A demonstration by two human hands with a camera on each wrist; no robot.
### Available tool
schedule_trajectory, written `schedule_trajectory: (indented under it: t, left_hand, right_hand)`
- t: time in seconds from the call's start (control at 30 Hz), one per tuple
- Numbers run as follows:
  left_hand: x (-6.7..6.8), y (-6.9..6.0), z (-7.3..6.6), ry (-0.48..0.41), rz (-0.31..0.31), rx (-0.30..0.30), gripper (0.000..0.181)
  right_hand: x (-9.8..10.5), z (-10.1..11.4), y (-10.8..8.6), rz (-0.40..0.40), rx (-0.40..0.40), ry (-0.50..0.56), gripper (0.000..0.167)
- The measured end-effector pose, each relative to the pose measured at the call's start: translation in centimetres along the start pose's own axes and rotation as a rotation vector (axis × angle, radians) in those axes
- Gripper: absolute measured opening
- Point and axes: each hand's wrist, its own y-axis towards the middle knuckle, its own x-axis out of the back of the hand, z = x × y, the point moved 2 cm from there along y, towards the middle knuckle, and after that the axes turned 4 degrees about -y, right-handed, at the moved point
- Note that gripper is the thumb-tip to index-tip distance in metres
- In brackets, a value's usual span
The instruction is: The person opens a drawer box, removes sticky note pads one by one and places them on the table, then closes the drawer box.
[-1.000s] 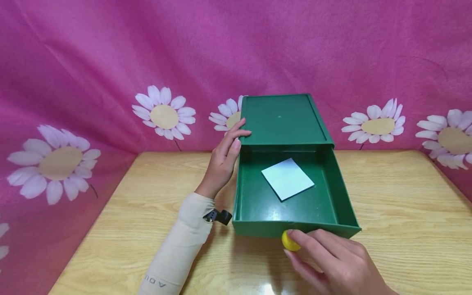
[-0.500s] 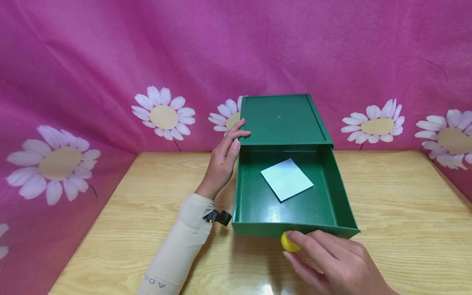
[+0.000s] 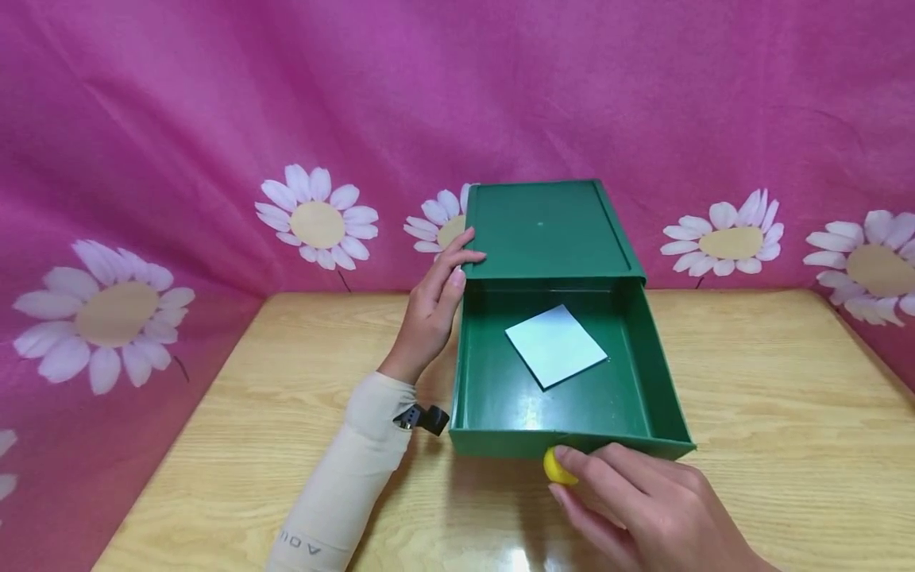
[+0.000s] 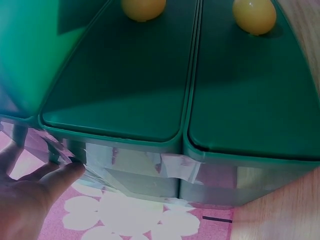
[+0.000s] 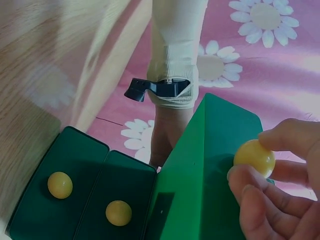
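A green plastic drawer unit (image 3: 550, 230) stands on the table, its top drawer (image 3: 500, 442) pulled well out toward me. A flat white square with a dark edge (image 3: 556, 347) lies tilted on the drawer's floor. My right hand (image 3: 650, 508) pinches the drawer's round yellow knob (image 3: 557, 469) between thumb and fingers, seen close in the right wrist view. My left hand (image 3: 429, 318) rests against the unit's left side, fingertips over its top edge. In the left wrist view, two lower drawers show shut, each with a yellow knob (image 4: 255, 16).
The unit stands on a light wood table (image 3: 286, 381). Behind and to the left hangs a pink cloth (image 3: 357, 95) printed with white daisies. A black clip-like device (image 3: 429, 419) sits at my left wrist, over a pale sleeve (image 3: 343, 485).
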Motion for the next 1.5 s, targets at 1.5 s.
schedule_trajectory:
  t: [1.5]
  left_hand:
    - [0.2, 0.2, -0.1, -0.013, 0.01, -0.003, 0.033]
  right_hand:
    - [4.5, -1.6, 5.7, -0.095, 0.1, -0.019, 0.042]
